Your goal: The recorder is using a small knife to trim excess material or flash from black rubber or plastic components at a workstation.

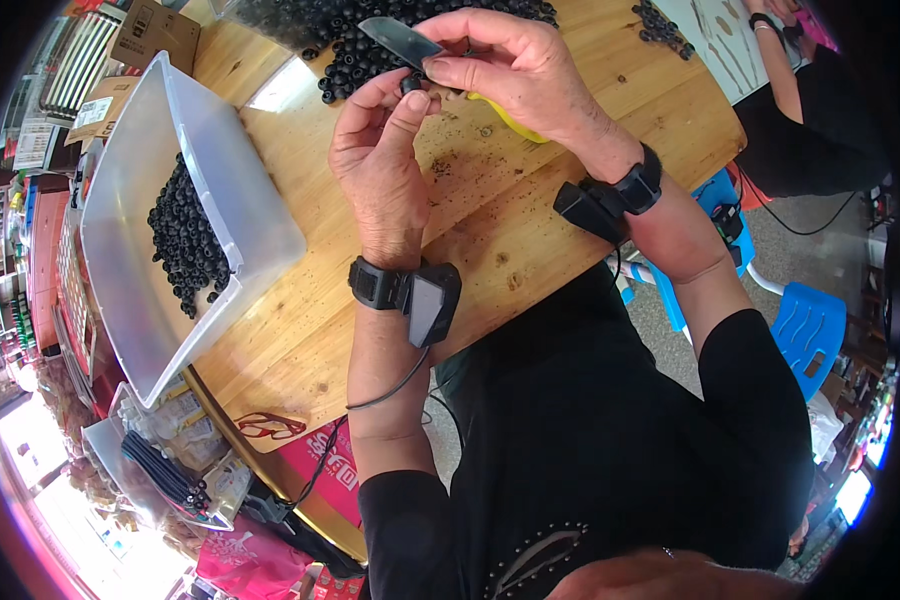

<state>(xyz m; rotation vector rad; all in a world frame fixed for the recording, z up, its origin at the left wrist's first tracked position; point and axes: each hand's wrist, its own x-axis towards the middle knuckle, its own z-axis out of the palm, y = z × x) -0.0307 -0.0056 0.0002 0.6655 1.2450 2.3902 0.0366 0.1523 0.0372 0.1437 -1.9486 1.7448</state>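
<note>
My left hand [385, 150] pinches a small round black rubber-like piece [410, 84] between thumb and fingertips. Close above it, a knife with a broad grey blade [398, 40] is gripped by my right hand [515, 75], its rounded tip pointing up and left. I cannot tell whether the blade touches the piece. Under my right hand a curved yellow thing [515, 122] shows; whether it belongs to the knife is hidden. Just beyond both hands lies a big heap of similar black pieces [355, 70], some with visible holes. Dark crumbs [440, 168] are scattered on the wooden table [510, 210].
To the left, a clear plastic bin [270, 200] holds many black pieces [185, 240]. Red-framed glasses [270, 426] rest by the table's near left corner. A smaller black pile [662, 30] lies far right, near another person's arm [785, 75]. A blue stool [808, 335] stands at right.
</note>
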